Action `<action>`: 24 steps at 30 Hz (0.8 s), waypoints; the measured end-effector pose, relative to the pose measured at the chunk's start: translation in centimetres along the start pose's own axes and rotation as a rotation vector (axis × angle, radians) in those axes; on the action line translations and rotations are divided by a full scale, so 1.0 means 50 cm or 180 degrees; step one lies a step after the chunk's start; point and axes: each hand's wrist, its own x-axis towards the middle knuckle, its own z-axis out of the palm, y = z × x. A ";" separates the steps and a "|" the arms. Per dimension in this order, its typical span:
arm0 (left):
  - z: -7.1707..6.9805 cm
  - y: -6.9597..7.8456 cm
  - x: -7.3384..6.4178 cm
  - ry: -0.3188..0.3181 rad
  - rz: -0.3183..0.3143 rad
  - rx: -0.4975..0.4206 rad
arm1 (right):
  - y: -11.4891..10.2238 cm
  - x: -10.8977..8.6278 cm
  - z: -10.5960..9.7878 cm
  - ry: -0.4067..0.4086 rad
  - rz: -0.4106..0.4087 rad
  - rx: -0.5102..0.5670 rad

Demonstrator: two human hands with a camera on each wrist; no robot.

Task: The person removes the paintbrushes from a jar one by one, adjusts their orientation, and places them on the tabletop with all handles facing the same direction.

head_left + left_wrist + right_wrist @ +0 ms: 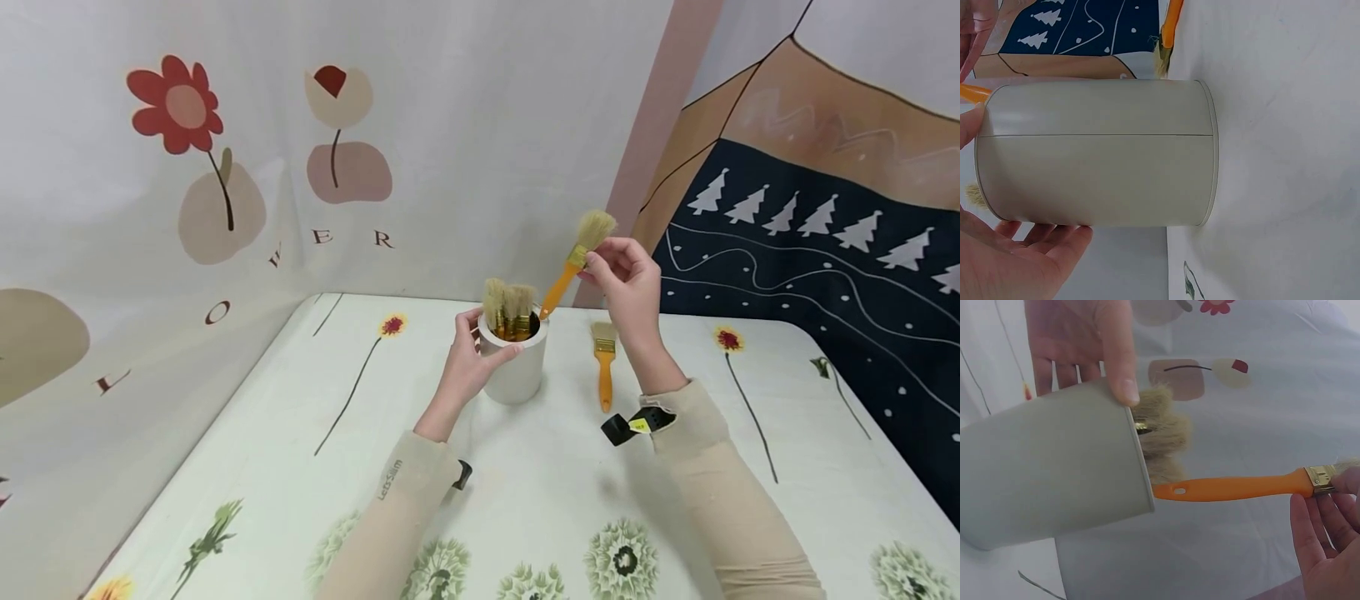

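My left hand (467, 367) grips a pale grey cylindrical can (514, 377), its thumb at the rim and its fingers along the far side. Several paintbrushes (510, 307) stand in the can with their bristles up. My right hand (630, 283) pinches another paintbrush (561, 287) by its metal ferrule, bristles up. The tip of its orange handle (1229, 489) points down at the can's rim; in the right wrist view it reaches the rim's edge. One more paintbrush (604, 367) lies on the table, right of the can, bristles away from me.
The table has a white cloth (555, 467) printed with flowers. Behind it hangs a pale curtain (465, 150) with flower shapes and letters. A dark panel with white trees (810, 250) is at the right.
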 end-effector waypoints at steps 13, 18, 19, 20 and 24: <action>0.000 0.000 0.002 0.0003 0.0012 -0.0026 | -0.001 0.006 -0.041 0.0148 0.0041 -0.0002; 0.000 0.000 0.002 -0.0009 0.0002 -0.0036 | 0.006 0.004 -0.056 0.0213 0.0111 0.0021; 0.000 0.000 0.002 -0.0009 0.0000 -0.0036 | 0.007 0.004 -0.058 0.0224 0.0124 0.0004; 0.000 -0.001 0.002 -0.0011 -0.0003 -0.0035 | 0.009 0.004 -0.061 0.0240 0.0139 0.0001; -0.001 -0.002 0.002 -0.0009 -0.0011 -0.0025 | 0.018 0.002 -0.071 0.0297 0.0222 0.0011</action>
